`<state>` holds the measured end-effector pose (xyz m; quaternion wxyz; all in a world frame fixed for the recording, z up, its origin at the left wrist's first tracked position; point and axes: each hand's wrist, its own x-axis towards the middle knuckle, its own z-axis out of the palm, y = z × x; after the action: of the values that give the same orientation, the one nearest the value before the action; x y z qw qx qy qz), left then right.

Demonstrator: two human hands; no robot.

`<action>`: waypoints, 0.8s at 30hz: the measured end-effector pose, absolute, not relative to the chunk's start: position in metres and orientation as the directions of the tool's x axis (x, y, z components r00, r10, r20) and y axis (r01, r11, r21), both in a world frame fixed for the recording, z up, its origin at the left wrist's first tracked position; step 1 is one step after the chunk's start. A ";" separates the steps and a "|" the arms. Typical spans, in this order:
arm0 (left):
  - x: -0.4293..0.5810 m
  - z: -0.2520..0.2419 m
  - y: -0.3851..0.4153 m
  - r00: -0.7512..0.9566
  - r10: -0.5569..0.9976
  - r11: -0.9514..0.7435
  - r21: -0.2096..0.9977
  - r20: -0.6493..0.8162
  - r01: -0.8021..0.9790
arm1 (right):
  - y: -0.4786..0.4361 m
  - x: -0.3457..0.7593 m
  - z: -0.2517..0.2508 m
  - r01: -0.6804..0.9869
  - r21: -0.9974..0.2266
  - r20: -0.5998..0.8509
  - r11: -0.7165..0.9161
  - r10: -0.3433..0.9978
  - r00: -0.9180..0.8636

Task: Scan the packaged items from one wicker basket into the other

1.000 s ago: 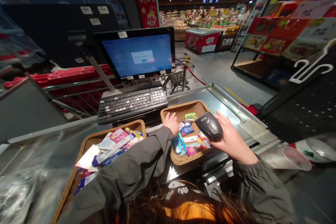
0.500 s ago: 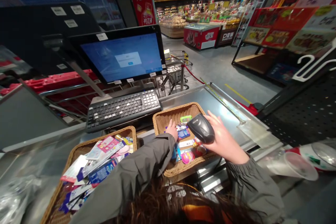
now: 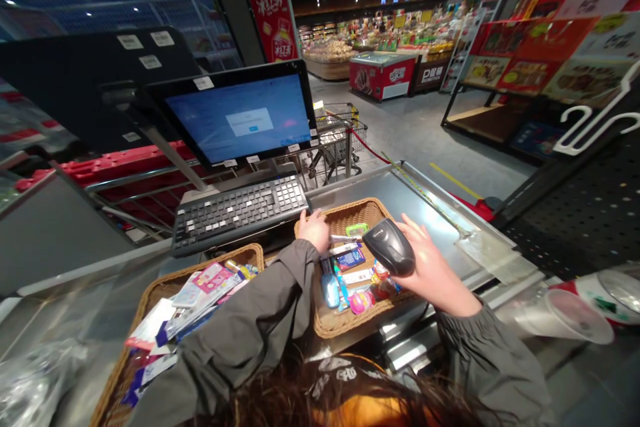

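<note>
A black handheld scanner [image 3: 389,245] is held in my right hand [image 3: 435,273], over the right side of a wicker basket [image 3: 345,327] of small packaged items. My left hand [image 3: 315,231] is at this basket's upper left rim, beside the keyboard's right end. Its fingers are bent, and what they may hold is too small to name. Inside the basket lie a blue packet [image 3: 350,257], a pink round item [image 3: 361,301] and a green item [image 3: 357,230]. A second wicker basket [image 3: 145,293] with many flat packets stands to the left, partly hidden by my left sleeve.
Behind the baskets are a keyboard [image 3: 243,210] and a lit monitor [image 3: 245,113]. At the right lie a clear plastic cup [image 3: 575,317] and white hangers [image 3: 595,123]. A plastic bag [image 3: 40,373] is at the lower left. A metal counter [image 3: 405,203] extends behind the right basket.
My left hand has moved up and left, from the items inside the right basket to its rim near the keyboard. My right hand still holds the scanner, in nearly the same place.
</note>
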<state>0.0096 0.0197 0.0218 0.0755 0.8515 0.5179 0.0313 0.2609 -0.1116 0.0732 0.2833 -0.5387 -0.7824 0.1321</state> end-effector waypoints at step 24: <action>-0.143 0.138 -0.090 0.161 0.943 -0.285 0.456 0.292 0.843 | -0.149 0.121 0.120 0.614 -0.386 0.382 0.688 0.726 -0.572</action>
<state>-0.1429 -0.0897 0.1379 0.0939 0.7561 0.5905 0.2662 0.1213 -0.1486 0.1204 0.2627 -0.3805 -0.8804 0.1058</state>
